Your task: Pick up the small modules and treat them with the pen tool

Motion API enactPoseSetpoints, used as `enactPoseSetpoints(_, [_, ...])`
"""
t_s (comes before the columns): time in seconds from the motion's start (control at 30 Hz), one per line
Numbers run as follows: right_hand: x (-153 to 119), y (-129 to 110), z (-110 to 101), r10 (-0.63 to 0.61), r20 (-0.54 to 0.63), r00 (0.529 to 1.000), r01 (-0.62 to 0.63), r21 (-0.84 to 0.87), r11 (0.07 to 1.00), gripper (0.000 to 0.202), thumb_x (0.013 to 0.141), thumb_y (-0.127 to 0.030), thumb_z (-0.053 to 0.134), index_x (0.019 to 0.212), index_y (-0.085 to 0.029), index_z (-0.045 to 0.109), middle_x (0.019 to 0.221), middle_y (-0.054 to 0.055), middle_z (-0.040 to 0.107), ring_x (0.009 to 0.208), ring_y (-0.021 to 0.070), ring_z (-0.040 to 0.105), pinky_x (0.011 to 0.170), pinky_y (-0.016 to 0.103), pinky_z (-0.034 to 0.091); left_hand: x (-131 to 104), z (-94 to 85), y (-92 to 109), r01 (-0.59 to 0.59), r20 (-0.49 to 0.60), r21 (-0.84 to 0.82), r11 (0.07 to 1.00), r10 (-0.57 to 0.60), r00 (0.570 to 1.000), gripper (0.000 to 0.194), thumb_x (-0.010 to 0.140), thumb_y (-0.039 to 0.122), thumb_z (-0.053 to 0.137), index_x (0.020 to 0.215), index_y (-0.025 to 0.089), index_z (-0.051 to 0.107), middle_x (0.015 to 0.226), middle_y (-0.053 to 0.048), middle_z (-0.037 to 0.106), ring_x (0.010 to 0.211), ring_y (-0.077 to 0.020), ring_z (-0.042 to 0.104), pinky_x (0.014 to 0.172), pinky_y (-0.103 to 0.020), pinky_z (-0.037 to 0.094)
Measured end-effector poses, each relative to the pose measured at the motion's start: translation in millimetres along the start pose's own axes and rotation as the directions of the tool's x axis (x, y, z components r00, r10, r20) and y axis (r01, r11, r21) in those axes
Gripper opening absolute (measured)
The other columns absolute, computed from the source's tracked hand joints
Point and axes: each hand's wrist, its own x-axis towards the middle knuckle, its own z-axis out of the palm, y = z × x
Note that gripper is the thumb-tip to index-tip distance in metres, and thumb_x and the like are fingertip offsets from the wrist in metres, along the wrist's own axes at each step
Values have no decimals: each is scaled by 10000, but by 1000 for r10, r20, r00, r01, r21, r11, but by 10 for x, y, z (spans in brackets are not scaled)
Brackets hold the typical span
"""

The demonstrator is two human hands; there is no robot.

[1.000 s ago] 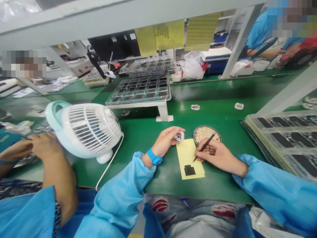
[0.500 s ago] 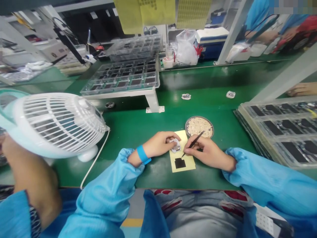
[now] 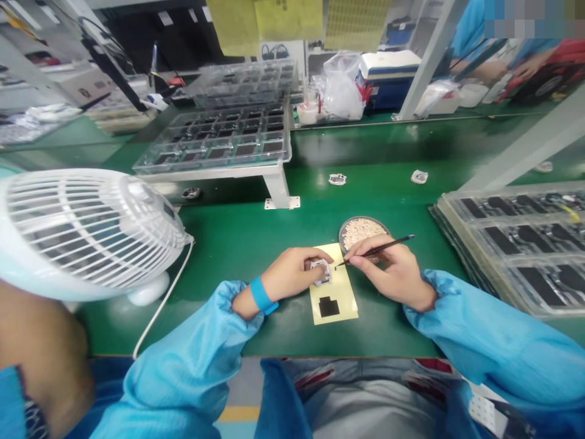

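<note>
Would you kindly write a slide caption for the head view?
Left hand holds a white part; right hand holds a slender dark tool, tip over yellow paper.

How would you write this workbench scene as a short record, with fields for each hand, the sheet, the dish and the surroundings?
Left hand: holds a small white part
Right hand: grips a slim dark tool, tip above the sheet
Yellow sheet: on the green table, bearing a black patch
Round dish: holds pale pieces; partly hidden by the right hand
Left side: white fan
Back: clear tray on a raised stand
</note>
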Motion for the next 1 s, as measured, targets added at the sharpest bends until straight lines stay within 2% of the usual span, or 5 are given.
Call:
enactPoseSetpoints(0.3, [-26, -5, -32, -30, -45, 999, 30, 14, 999, 98, 862, -234, 705, 917, -218, 624, 888, 64, 721, 837, 202, 706, 738, 349, 598, -57, 52, 109, 3, -85, 88, 996, 4, 996, 240, 768, 395, 719, 955, 244, 721, 774, 5, 679, 610, -132, 550, 572, -242, 379])
enactPoseSetpoints(0.43, [-22, 5, -82, -47, -96, 994, 49, 18, 999, 132, 844, -234, 730, 925, -222, 626, 894, 73, 722, 847, 220, 707, 779, 386, 603, -24, 48, 93, 76, -77, -197, 977, -92, 993, 167, 778, 296, 702, 885, 189, 629, 768, -14, 678, 652, -130, 596, 586, -228, 422])
enactPoseSetpoints(0.57, [-14, 14, -116, -73, -138, 988, 78, 31, 996, 144, 840, -210, 732, 931, -225, 622, 884, 73, 718, 841, 226, 709, 802, 411, 603, 42, -13, 107, 166, 25, -598, 784, -189, 982, 266, 742, 224, 721, 965, 146, 597, 829, -44, 692, 634, -122, 641, 553, -215, 478])
enactPoseSetpoints(0.83, [-13, -47, -138, -134, -167, 977, 141, 35, 989, 137, 844, -179, 721, 934, -221, 627, 869, 80, 717, 834, 234, 716, 783, 416, 602, 26, 1, 150, 221, 113, -806, 550, -223, 968, 235, 712, 119, 727, 877, 133, 560, 854, -68, 723, 734, -188, 735, 726, -299, 595])
enactPoseSetpoints(1.0, [7, -108, -155, -179, -186, 966, 200, 102, 974, 167, 838, -105, 698, 927, -209, 605, 848, 73, 712, 807, 224, 710, 716, 393, 598, 9, 13, 182, 198, 136, -908, 368, -188, 973, 383, 703, 89, 758, 1024, 149, 557, 900, -66, 726, 910, -242, 745, 829, -317, 597])
